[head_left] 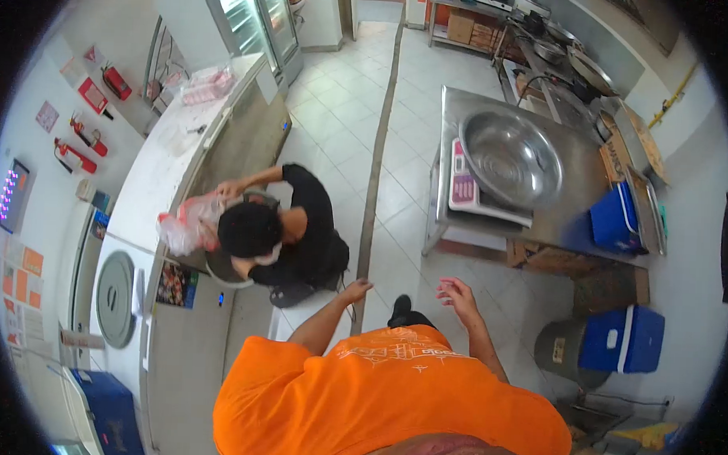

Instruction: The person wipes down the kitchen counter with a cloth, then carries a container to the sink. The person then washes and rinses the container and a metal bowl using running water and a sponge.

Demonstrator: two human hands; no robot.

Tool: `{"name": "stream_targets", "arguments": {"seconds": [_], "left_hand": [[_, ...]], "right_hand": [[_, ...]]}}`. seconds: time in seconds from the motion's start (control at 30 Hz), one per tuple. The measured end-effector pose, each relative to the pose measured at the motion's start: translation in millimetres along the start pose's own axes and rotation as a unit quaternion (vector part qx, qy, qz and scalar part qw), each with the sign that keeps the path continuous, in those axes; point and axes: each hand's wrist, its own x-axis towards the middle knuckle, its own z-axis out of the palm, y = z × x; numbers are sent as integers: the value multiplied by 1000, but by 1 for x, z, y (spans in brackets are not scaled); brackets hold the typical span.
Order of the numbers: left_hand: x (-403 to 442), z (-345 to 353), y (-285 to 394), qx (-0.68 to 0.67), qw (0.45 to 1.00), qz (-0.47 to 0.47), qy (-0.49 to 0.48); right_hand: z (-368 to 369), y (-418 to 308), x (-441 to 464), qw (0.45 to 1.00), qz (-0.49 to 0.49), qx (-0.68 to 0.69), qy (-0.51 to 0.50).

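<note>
My left hand (pixel 357 291) hangs in front of me with its fingers curled together; nothing shows in it. It is nearest to a person in black (pixel 308 217) who crouches at the left. My right hand (pixel 456 300) is raised over the tiled floor with its fingers apart and holds nothing. Beyond it stands a steel table (pixel 480 103). On that table a large metal basin (pixel 515 156) rests on a white and pink scale (pixel 464 179). The crouching person's hands are at a pink and clear plastic bag (pixel 189 225) over a round container, partly hidden.
A long white-topped freezer (pixel 153 168) lines the left side, with a grey round lid (pixel 117 299) on its near part. Blue coolers (pixel 623 339) and a grey bin (pixel 564 347) stand at the right. A dark strip (pixel 375 172) runs along the tiled floor.
</note>
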Motion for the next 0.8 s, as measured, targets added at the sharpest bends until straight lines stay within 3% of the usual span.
{"name": "stream_targets", "arguments": {"seconds": [0.1, 0.2, 0.33, 0.4, 0.47, 0.53, 0.57, 0.63, 0.67, 0.7, 0.73, 0.8], "left_hand": [[116, -37, 113, -121, 989, 88, -4], [164, -82, 207, -101, 988, 114, -9], [247, -154, 209, -119, 983, 137, 6], [254, -217, 234, -188, 981, -32, -43], [297, -272, 227, -191, 977, -99, 1], [343, -321, 233, -235, 963, -97, 85], [359, -347, 231, -252, 955, -102, 123], [409, -402, 248, -205, 965, -135, 91], [446, -430, 265, -184, 970, -143, 76], [480, -457, 283, -157, 975, -147, 59], [513, -478, 299, -150, 979, -129, 47], [588, -525, 345, -133, 987, -93, 23]], "right_hand": [[14, -33, 118, 999, -17, -28, -27], [51, -82, 288, 998, -50, 15, -44], [116, -147, 508, 997, -47, 16, 53], [146, -170, 591, 998, 26, 48, 12], [152, -203, 670, 997, 62, 33, -42], [159, -214, 724, 991, 81, -14, -110], [157, -203, 750, 989, 66, -43, -127], [122, -159, 835, 974, 46, -162, -153], [104, -159, 848, 962, 98, -232, -103], [80, -141, 865, 964, 107, -209, -123], [68, -147, 860, 968, 197, -147, -45], [14, -102, 890, 948, 264, -164, -69]]}}
